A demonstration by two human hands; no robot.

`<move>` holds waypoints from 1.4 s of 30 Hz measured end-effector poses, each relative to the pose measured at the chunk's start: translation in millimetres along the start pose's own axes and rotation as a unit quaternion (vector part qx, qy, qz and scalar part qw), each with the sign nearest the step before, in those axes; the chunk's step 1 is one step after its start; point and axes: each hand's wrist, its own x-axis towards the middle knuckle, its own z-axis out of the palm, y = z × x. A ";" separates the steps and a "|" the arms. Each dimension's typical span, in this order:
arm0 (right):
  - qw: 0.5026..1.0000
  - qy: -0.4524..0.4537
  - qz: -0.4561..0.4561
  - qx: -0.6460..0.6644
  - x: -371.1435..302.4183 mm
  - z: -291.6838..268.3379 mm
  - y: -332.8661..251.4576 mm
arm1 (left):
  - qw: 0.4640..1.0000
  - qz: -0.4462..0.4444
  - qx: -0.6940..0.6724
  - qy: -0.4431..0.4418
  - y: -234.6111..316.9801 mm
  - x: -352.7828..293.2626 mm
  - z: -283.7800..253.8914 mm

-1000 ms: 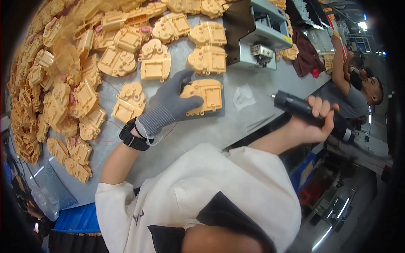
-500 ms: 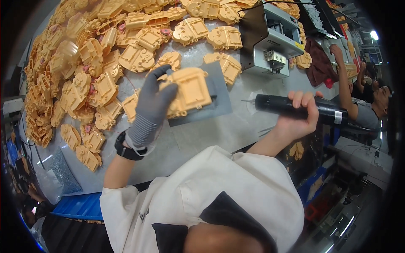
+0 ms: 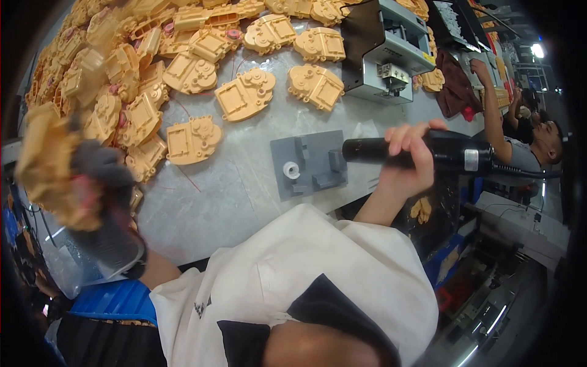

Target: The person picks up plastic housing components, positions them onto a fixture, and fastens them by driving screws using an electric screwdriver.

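At the far left my left hand [image 3: 101, 177], in a dark grey glove, is smeared by motion. Its fingers are closed on a yellow plastic housing [image 3: 46, 162], which is blurred too; something pinkish shows beside it. My bare right hand [image 3: 411, 150] is wrapped round a black electric screwdriver [image 3: 449, 151], held level with its front end pointing left. That end hangs over the right edge of a grey fixture plate [image 3: 281, 153], which carries upright grey blocks and a white ring. No housing sits on the fixture.
Several yellow housings [image 3: 247, 95] lie beyond the fixture, and a large heap [image 3: 92, 79] fills the far left. A grey metal machine [image 3: 391, 58] stands at the back right. Near the left table edge is a blue bin [image 3: 113, 301]. Another person [image 3: 520, 131] works at the right.
My left hand has swung left and toward me with a housing, away from the fixture, now uncovered. The screwdriver has shifted slightly left. The view has also shifted, and the nearer housings appear rearranged.
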 end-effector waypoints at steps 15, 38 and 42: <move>0.996 -0.042 0.062 0.050 -3.6 0.3 -1.3 | 0.876 0.201 0.438 0.023 48.0 -38.6 -25.6; 0.997 0.038 0.054 -0.032 -15.9 10.0 36.2 | 0.875 0.052 0.468 -0.115 -138.6 6.7 8.3; 0.994 0.058 0.082 -0.054 -13.3 3.1 36.4 | 0.565 0.100 0.813 -0.105 -174.0 7.4 -45.0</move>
